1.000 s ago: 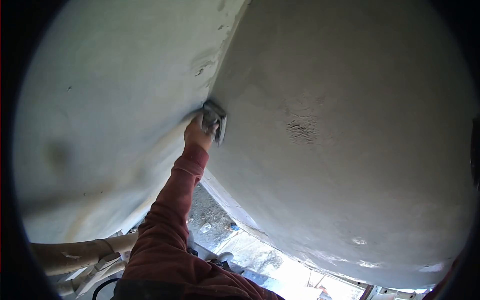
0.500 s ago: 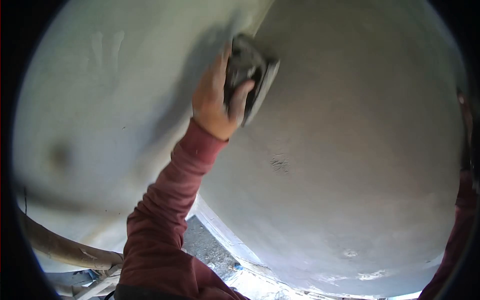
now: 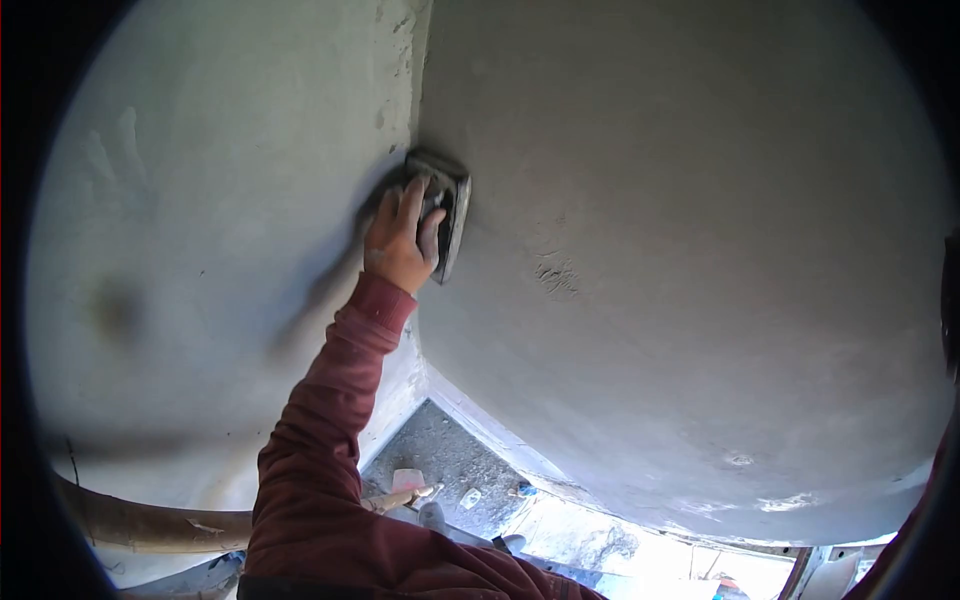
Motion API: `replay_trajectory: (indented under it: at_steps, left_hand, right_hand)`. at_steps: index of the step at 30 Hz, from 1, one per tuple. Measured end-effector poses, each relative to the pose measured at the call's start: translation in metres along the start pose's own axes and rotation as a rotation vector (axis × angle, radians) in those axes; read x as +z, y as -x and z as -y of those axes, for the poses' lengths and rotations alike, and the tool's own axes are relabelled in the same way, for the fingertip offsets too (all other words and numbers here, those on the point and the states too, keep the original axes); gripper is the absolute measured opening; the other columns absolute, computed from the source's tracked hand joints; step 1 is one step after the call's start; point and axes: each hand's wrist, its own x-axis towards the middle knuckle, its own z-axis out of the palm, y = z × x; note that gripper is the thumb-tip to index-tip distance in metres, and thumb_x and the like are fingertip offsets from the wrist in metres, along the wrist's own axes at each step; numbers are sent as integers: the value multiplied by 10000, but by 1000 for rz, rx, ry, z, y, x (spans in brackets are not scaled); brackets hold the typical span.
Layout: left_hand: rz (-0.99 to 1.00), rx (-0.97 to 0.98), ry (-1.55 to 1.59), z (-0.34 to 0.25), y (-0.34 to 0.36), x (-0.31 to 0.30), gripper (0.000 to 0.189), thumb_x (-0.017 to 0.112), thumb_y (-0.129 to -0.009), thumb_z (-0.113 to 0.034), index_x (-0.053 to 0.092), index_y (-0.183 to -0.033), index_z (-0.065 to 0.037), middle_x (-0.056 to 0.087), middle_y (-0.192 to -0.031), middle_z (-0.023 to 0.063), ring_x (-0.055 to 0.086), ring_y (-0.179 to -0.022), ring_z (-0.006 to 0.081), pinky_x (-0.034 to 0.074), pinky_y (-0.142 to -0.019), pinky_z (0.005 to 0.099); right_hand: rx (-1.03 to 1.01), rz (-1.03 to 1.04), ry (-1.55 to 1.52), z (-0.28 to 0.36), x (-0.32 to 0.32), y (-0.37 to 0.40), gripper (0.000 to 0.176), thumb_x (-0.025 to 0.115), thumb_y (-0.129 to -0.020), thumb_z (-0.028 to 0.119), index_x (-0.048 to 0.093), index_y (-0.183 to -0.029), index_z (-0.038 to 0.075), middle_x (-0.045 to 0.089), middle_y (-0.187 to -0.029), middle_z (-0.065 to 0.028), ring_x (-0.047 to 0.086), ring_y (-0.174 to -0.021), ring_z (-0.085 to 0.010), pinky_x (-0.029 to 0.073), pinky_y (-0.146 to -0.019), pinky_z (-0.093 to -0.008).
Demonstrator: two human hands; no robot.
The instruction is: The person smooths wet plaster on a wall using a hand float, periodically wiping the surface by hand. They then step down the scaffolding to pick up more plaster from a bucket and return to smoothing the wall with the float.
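My left hand (image 3: 402, 238) is closed around the back of a plastering float (image 3: 457, 215), its fingers over the handle. The float is tilted steeply, with its long edge along the inside corner where the left wall (image 3: 230, 200) meets the grey plastered wall (image 3: 680, 240). Of my right arm only a strip of dark red sleeve (image 3: 915, 530) shows at the lower right. A dark shape (image 3: 949, 305) stands at the right edge of view; whether it is my right hand or something in it is too dark to make out.
A rough patch (image 3: 557, 277) marks the plastered wall. At lower left runs a thick round pole (image 3: 150, 525). Far below lies grey ground (image 3: 440, 450) with a pale bucket-like container (image 3: 408, 480) and scattered debris. A shoe tip (image 3: 433, 517) shows beneath my arm.
My left hand has moved down and left in view with the float, along the corner. The view has shifted, showing more ground below. My right hand has slipped farther out at the right edge.
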Motion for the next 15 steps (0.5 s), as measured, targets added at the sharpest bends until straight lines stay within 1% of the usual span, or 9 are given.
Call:
replay_trajectory:
  at_steps: [1, 5, 6, 7, 8, 10, 11, 13, 15]
  left_hand:
    - [22, -13, 3, 6, 27, 8, 440, 661, -833, -170, 515, -1238, -76, 562, -983, 180, 587, -835, 378, 500, -686, 428]
    - [276, -200, -50, 51, 175, 48, 435, 622, -859, -222, 502, -1259, -98, 555, -1041, 199, 570, -919, 399, 485, -783, 450]
    - [550, -352, 47, 55, 204, 42, 440, 624, -857, -225, 502, -1265, -114, 563, -1036, 188, 571, -951, 380, 485, -801, 451]
    - [697, -326, -17, 57, 234, 40, 450, 625, -855, -228, 495, -1275, -131, 577, -1015, 162, 572, -977, 355, 487, -819, 446]
    - [631, -311, 16, 46, 237, 32, 453, 628, -855, -232, 495, -1276, -129, 583, -1009, 149, 584, -953, 351, 500, -809, 435]
    - [395, -287, 118, 16, 196, 15, 440, 637, -853, -212, 507, -1261, -109, 587, -1021, 155, 591, -921, 366, 511, -788, 423]
    - [257, -225, 148, 2, 162, 4, 434, 643, -849, -198, 511, -1250, -96, 589, -1024, 166, 594, -904, 369, 513, -775, 423]
    - [-13, -85, 161, -16, 67, -21, 420, 648, -844, -170, 515, -1231, -75, 592, -1029, 184, 597, -882, 371, 512, -759, 428]
    - [-211, 37, 146, -26, -29, -44, 406, 642, -844, -154, 514, -1219, -64, 588, -1022, 194, 591, -869, 376, 505, -748, 435]
  right_hand:
    - [-14, -18, 9, -1, 2, 0, 831, 552, -754, 732, 582, -1132, -7, 593, -1102, -206, 580, -951, -405, 454, -783, -500]
    - [-56, -114, 69, -7, 3, -2, 835, 552, -751, 735, 582, -1127, -10, 593, -1095, -208, 581, -943, -405, 456, -777, -498]
    - [-77, -98, -10, -6, 2, -1, 837, 556, -746, 737, 578, -1137, -3, 589, -1104, -207, 574, -950, -406, 448, -786, -509]
    - [-102, -87, -79, -4, 0, -2, 841, 559, -741, 740, 575, -1148, 4, 585, -1113, -206, 567, -957, -406, 439, -795, -520]
    - [-106, -111, -45, 3, -1, -4, 841, 559, -741, 740, 575, -1148, 4, 585, -1113, -206, 567, -957, -406, 439, -795, -520]
    - [108, -93, 192, 26, -7, -1, 828, 560, -737, 742, 572, -1172, 38, 571, -1155, -204, 546, -1005, -410, 421, -814, -534]
    - [109, -101, 201, 28, -17, -5, 828, 560, -737, 742, 572, -1172, 38, 571, -1155, -204, 546, -1005, -410, 421, -814, -534]
    - [204, 189, 53, 31, -33, -10, 824, 526, -741, 761, 568, -1193, 73, 554, -1204, -190, 529, -1043, -410, 408, -832, -534]
    - [159, 55, 27, 15, -13, -1, 830, 517, -736, 769, 569, -1193, 78, 555, -1204, -183, 532, -1034, -405, 412, -823, -527]
